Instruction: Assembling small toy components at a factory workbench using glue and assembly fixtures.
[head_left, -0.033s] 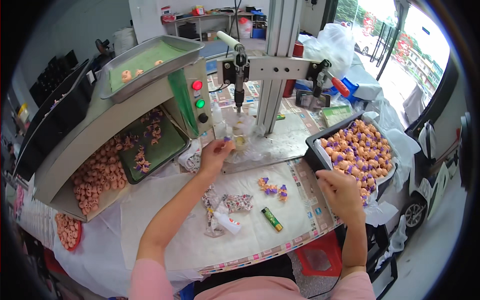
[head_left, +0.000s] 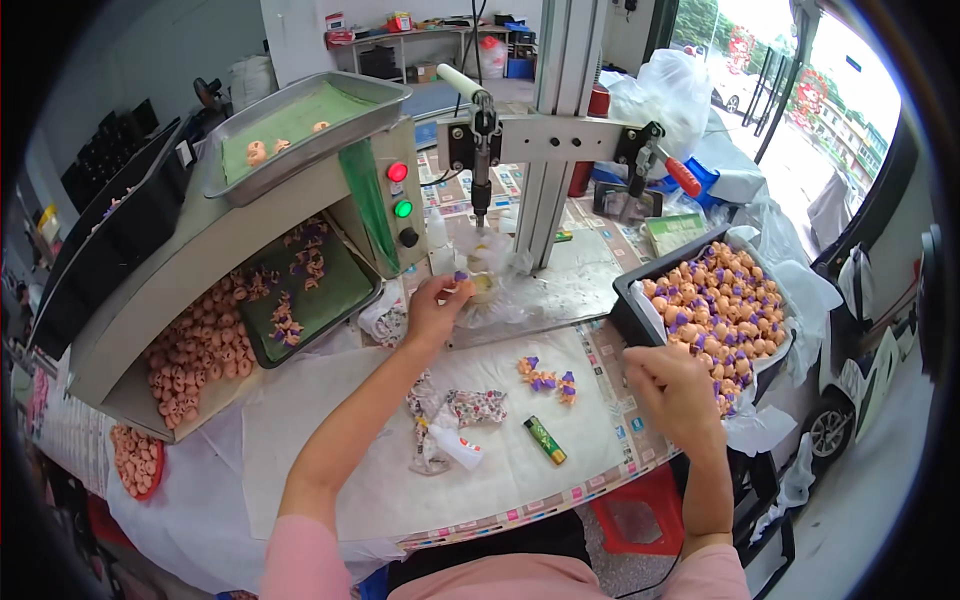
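Note:
My left hand (head_left: 432, 312) pinches a small peach-coloured doll head with a purple part (head_left: 461, 277). It is right beside the clear-plastic-wrapped fixture (head_left: 482, 288) of the lever press (head_left: 480, 150), below the press's vertical rod. My right hand (head_left: 668, 388) is closed in a loose fist above the table's right edge, in front of the black crate (head_left: 630, 305). Whatever its fingers may hold is hidden. Inside the crate lie many peach heads with purple parts (head_left: 715, 310). A few purple-and-peach pieces (head_left: 546, 380) rest on the white sheet between my arms.
On the sheet lie a green lighter-like stick (head_left: 544, 440), a small white bottle (head_left: 456, 447) and a floral cloth (head_left: 474, 406). At left, a box-like housing (head_left: 270, 190) shelters a green-lined tray (head_left: 345, 310) and a pile of peach heads (head_left: 195, 360). A metal tray (head_left: 300, 110) sits on top.
My right hand has shifted slightly left and down, its fingers curled in more. My left hand stays beside the fixture, still pinching the doll head.

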